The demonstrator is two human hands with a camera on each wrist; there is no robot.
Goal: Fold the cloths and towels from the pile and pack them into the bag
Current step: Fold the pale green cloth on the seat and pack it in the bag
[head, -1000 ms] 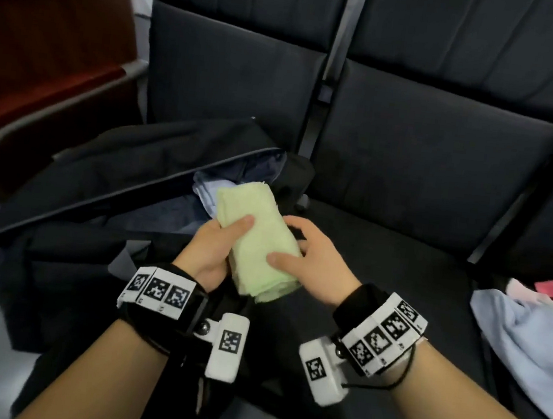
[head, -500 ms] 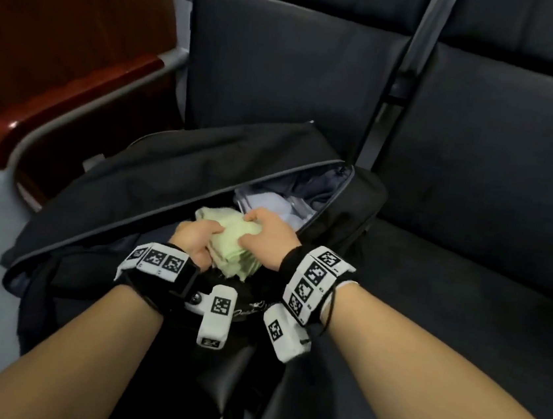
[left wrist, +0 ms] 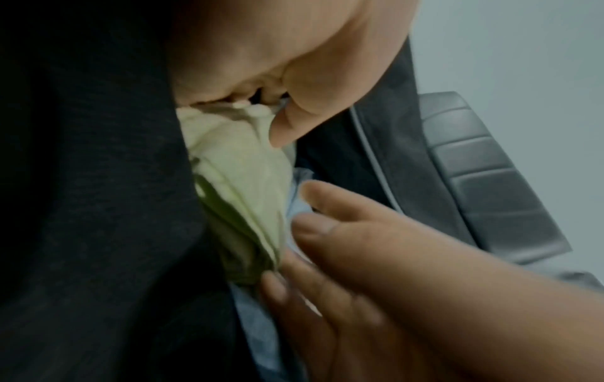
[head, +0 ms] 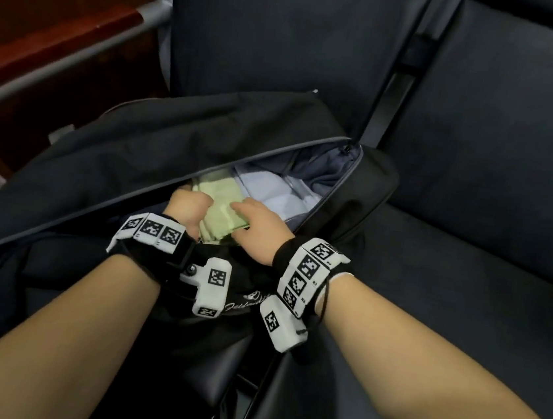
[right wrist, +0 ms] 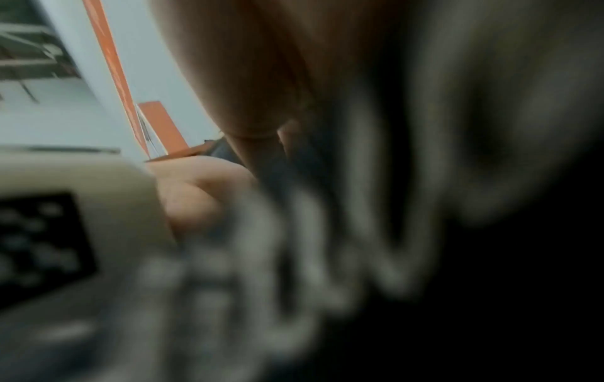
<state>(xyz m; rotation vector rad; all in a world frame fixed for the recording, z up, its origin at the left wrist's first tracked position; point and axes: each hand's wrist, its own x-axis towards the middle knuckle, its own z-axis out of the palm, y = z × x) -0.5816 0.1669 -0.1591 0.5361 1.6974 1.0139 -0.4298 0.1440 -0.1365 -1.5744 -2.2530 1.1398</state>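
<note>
Fingers (left wrist: 229, 85) of the left hand (head: 187, 207) curl over the near end of the folded pale green terry towel (head: 221, 208), thumb against its upper fold, so that grip is clamped on the towel. The right hand (head: 259, 229) lies along the towel's other side with its fingers (left wrist: 330, 227) nearly straight and spread, tips touching the green edge and the fabric beside it; that grip is apart, pressing rather than clutching. The towel sits inside the mouth of the black soft fabric duffel bag (head: 171, 149), at the near-left part of the opening, its layered folds showing in the left wrist view. Just beside it, deeper in the bag, lies a folded pale blue-white cloth (head: 277, 192), touching the towel's right side, with grey lining (head: 324, 166) behind it. A grey zip edge (head: 336, 188) rims the opening. Both wrists carry black bands with white blocks of black-and-white square markers (head: 154, 230). The bag rests on a row of dark grey padded seats (head: 468, 265), whose backrests rise behind it. To the left stand a grey metal armrest (head: 79, 49) and reddish-brown wooden furniture (head: 49, 11). The right wrist view is too blurred to add detail.
</note>
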